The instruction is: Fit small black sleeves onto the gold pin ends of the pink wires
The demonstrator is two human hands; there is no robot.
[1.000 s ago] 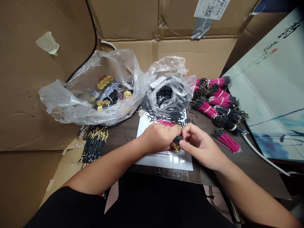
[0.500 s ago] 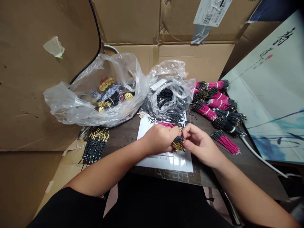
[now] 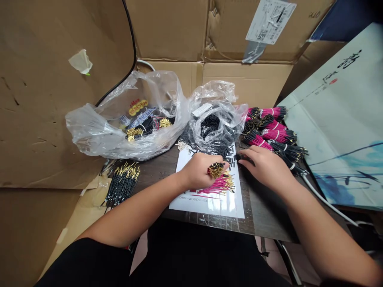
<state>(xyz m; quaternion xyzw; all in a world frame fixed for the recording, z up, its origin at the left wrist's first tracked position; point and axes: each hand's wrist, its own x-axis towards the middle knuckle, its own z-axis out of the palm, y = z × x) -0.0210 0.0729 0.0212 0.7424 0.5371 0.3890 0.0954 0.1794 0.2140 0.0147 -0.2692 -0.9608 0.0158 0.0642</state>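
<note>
My left hand (image 3: 202,171) is closed round a bundle of wires (image 3: 216,170), with gold terminal ends and black sleeves facing me. Loose pink wires with gold ends (image 3: 217,186) lie below this fist on a white printed sheet (image 3: 185,201). Beside the sheet's right edge, my right hand (image 3: 265,163) has its thumb and forefinger round a small black sleeve (image 3: 238,156). Scattered black sleeves (image 3: 230,161) lie near those fingertips. Behind them, an opened clear plastic bag (image 3: 196,129) holds a heap of black sleeves (image 3: 210,125).
A large clear bag (image 3: 98,129) with tied wire bundles stands back left. Black wires with gold ends (image 3: 122,185) lie at the left. Tied pink and black bundles (image 3: 277,131) are piled right, near a white cable (image 3: 326,203). Cardboard walls (image 3: 170,36) surround the table.
My right hand has left the bundle and moved to the right edge of the sheet. My left fist has turned the bundle so its gold ends face me, uncovering the pink wires.
</note>
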